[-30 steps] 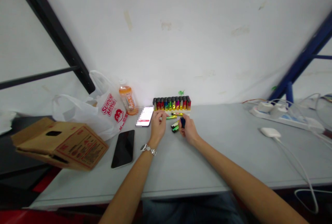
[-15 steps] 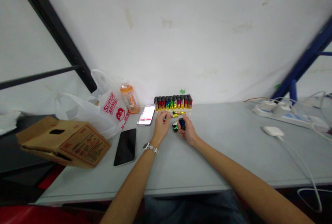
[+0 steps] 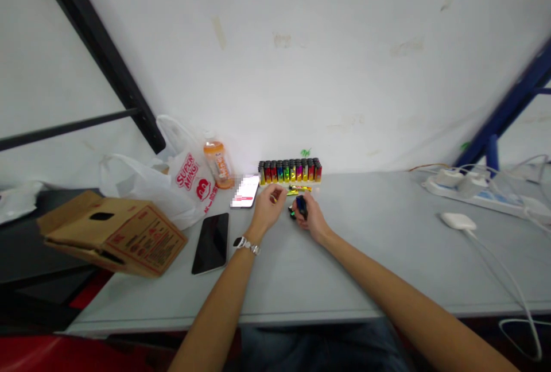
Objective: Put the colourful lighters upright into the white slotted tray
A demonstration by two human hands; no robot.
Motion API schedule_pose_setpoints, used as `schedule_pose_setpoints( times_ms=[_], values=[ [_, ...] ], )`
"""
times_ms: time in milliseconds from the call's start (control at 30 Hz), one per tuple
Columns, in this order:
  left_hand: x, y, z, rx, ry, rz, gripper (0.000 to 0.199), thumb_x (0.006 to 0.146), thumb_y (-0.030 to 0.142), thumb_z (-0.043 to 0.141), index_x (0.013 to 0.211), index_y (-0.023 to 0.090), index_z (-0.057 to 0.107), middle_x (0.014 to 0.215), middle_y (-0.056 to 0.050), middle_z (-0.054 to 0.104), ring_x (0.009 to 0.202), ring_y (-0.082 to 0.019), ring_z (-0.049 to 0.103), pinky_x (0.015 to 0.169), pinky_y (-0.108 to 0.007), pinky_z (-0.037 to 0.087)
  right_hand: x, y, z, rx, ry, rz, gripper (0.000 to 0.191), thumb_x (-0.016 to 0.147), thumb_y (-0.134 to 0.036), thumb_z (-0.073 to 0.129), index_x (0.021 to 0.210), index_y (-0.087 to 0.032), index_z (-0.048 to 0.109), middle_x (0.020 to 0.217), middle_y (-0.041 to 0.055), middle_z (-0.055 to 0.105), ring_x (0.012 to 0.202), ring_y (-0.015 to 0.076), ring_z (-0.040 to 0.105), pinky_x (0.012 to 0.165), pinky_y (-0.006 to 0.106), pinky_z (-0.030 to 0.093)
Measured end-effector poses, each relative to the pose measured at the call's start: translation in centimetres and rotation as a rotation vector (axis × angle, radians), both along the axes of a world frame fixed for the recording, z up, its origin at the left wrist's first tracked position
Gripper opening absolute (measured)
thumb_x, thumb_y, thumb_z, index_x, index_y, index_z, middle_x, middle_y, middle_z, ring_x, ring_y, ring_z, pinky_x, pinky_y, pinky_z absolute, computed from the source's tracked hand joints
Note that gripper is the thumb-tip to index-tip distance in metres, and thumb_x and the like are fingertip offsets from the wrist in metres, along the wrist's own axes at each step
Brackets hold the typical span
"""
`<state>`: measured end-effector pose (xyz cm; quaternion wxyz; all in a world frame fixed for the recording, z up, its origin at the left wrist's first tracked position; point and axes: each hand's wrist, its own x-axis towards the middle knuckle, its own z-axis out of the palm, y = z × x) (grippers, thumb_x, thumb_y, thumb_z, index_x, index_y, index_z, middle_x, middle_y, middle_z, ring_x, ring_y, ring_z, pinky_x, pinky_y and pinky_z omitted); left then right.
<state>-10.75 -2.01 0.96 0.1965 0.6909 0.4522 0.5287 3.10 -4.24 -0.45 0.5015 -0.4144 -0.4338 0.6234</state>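
Observation:
My right hand point(image 3: 313, 217) is wrapped round a dark blue lighter point(image 3: 302, 206) held over the table. My left hand point(image 3: 270, 206) is to its left, fingers curled in a pinch; what they hold, if anything, is too small to make out. Just beyond both hands lie a few yellow-green lighters point(image 3: 300, 188) on their sides. Under and beside the right fingers is a small black and green object point(image 3: 292, 213), partly hidden. A block of upright, colourful metallic lighters with black tops point(image 3: 290, 171) stands behind them near the wall.
Left of the hands are a lit phone point(image 3: 245, 192), a dark phone point(image 3: 210, 244), an orange-labelled bottle point(image 3: 218, 164), a white plastic bag point(image 3: 172, 194) and a cardboard box point(image 3: 142, 240). A power strip point(image 3: 473, 193) and white charger point(image 3: 458, 221) with cables lie at right on the grey table point(image 3: 387, 228).
The view has shifted slightly. My left fingers have turned a little, and the lighter in my right hand is tilted slightly differently. Both hands stay in nearly the same place.

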Motion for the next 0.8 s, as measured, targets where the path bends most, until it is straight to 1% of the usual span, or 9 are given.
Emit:
schedule_pose_setpoints(
  times_ms=[133,200,300,333,400,500,633,700,800],
  values=[
    [1.1,-0.9,-0.2,-0.112,-0.140,-0.148,0.022,0.084,0.039,0.066,0.084,0.018,0.062,0.069,0.001,0.062,0.062,-0.011,0.058,0.060,-0.023,0.047,-0.2,0.2,-0.2,0.118,-0.055,-0.102,0.035,0.088,-0.058,0.046,0.086,-0.024,0.046,0.053,-0.0080,0.040,0.044,0.0107,0.032,0.040,0.022,0.023],
    [1.7,-1.0,-0.5,-0.138,-0.191,-0.137,0.025,0.082,0.042,0.069,0.081,0.017,0.061,0.067,0.001,0.061,0.060,-0.011,0.057,0.059,-0.023,0.047,-0.3,0.3,-0.5,0.167,-0.107,-0.143,0.033,0.087,-0.056,0.052,0.088,-0.025,0.044,0.062,-0.0066,0.045,0.054,0.0118,0.042,0.046,0.021,0.032],
    [1.7,-0.7,-0.8,-0.165,-0.284,-0.058,0.028,0.078,0.042,0.073,0.081,0.017,0.061,0.069,0.001,0.063,0.062,-0.011,0.060,0.059,-0.023,0.049,-0.3,0.5,-1.1,0.312,-0.128,-0.133,0.033,0.086,-0.055,0.055,0.090,-0.025,0.043,0.078,-0.0025,0.052,0.073,0.0145,0.052,0.063,0.025,0.045],
    [1.5,-0.5,-0.7,-0.189,-0.313,-0.057,0.029,0.077,0.042,0.074,0.083,0.016,0.062,0.071,0.000,0.065,0.064,-0.011,0.061,0.059,-0.023,0.050,-0.3,0.5,-1.3,0.369,-0.124,-0.124,0.032,0.086,-0.053,0.057,0.091,-0.025,0.043,0.083,-0.0010,0.054,0.080,0.0155,0.054,0.069,0.027,0.047],
    [0.9,-0.2,-0.4,-0.263,-0.338,-0.125,0.030,0.076,0.041,0.075,0.085,0.016,0.064,0.076,-0.003,0.069,0.067,-0.013,0.065,0.063,-0.026,0.055,-0.3,0.6,-1.8,0.450,-0.118,-0.106,0.031,0.084,-0.048,0.060,0.095,-0.025,0.043,0.092,0.0010,0.056,0.089,0.0170,0.055,0.079,0.030,0.048],
    [-0.4,0.1,0.8,-0.370,-0.250,-0.271,0.029,0.074,0.038,0.078,0.087,0.014,0.069,0.081,-0.006,0.073,0.072,-0.016,0.068,0.070,-0.030,0.058,-0.3,0.7,-2.3,0.491,-0.139,-0.094,0.030,0.082,-0.041,0.063,0.098,-0.025,0.043,0.095,0.0014,0.056,0.092,0.0182,0.056,0.085,0.033,0.047],
    [-1.9,1.1,3.1,-0.392,-0.084,-0.343,0.021,0.077,0.030,0.075,0.089,0.013,0.071,0.083,-0.007,0.075,0.076,-0.017,0.070,0.072,-0.030,0.059,-0.2,0.8,-2.4,0.513,-0.224,-0.127,0.031,0.080,-0.033,0.064,0.105,-0.024,0.048,0.102,0.0027,0.058,0.099,0.0200,0.055,0.093,0.037,0.044],
    [-2.6,2.3,4.5,-0.340,0.030,-0.322,0.018,0.080,0.027,0.072,0.092,0.014,0.072,0.082,-0.007,0.075,0.074,-0.016,0.070,0.071,-0.029,0.058,0.1,1.0,-2.2,0.507,-0.291,-0.212,0.033,0.079,-0.031,0.064,0.108,-0.023,0.050,0.107,0.0043,0.058,0.103,0.0215,0.055,0.093,0.038,0.044],
    [-3.3,4.5,6.7,-0.185,0.256,-0.193,0.016,0.078,0.021,0.071,0.092,0.014,0.074,0.085,-0.007,0.076,0.078,-0.017,0.070,0.074,-0.029,0.056,0.6,1.4,-2.0,0.489,-0.334,-0.332,0.028,0.080,-0.032,0.060,0.105,-0.022,0.053,0.106,0.0059,0.060,0.101,0.0225,0.056,0.087,0.037,0.046]
  ],
)
